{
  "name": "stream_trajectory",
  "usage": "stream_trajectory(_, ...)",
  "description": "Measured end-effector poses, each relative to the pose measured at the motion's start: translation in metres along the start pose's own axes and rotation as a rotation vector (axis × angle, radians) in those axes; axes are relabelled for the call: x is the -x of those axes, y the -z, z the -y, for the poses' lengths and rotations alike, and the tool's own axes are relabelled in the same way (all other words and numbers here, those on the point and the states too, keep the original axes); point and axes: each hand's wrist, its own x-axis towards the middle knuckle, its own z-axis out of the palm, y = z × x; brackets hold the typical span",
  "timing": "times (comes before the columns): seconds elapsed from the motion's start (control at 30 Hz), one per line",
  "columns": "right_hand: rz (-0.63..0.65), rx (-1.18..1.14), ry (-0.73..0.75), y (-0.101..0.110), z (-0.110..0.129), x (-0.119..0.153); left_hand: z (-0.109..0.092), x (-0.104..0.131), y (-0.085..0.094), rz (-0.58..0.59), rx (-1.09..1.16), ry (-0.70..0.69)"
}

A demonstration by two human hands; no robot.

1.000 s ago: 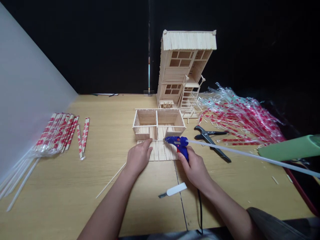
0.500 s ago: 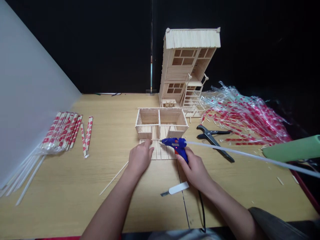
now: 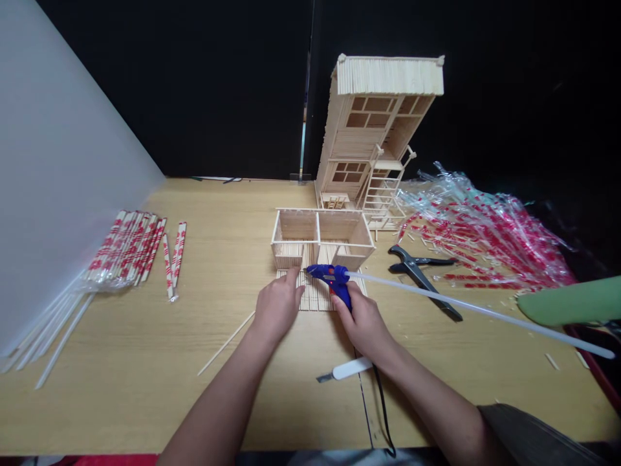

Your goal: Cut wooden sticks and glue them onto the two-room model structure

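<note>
My right hand [image 3: 366,323] is closed around the handle of a blue hot glue gun [image 3: 325,274], with a long translucent glue stick [image 3: 466,309] trailing from its back. The gun's nozzle points left, at the doorway of a small roofless two-room model [image 3: 323,246] made of thin wooden sticks. My left hand [image 3: 277,309] rests on the model's stick floor [image 3: 320,299], index fingertip against the base of the front wall, close to the nozzle. Its fingers are bent together, and whatever they pinch is hidden. A thin wooden stick [image 3: 226,343] lies beside my left wrist.
A taller stick house [image 3: 388,77] stands behind. Pliers [image 3: 427,281], crumpled wrappers [image 3: 485,239] and a green cylinder [image 3: 572,301] are on the right. Wrapped chopsticks [image 3: 129,249] and glue sticks [image 3: 53,336] lie left. A white-handled blade [image 3: 347,369] lies near my right wrist.
The glue gun has moved left with my right hand, bringing its nozzle nearer my left fingertips. My left index finger reaches slightly higher. The whole view has shifted a little.
</note>
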Motion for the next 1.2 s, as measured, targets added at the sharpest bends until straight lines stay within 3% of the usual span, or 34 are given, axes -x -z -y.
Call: stream_trajectory(1.2, -0.001, 0.011, -0.014, -0.0009, 0.0008, 0.0019, -0.0004, 0.0016, 0.0002, 0.005, 0.007, 0.046)
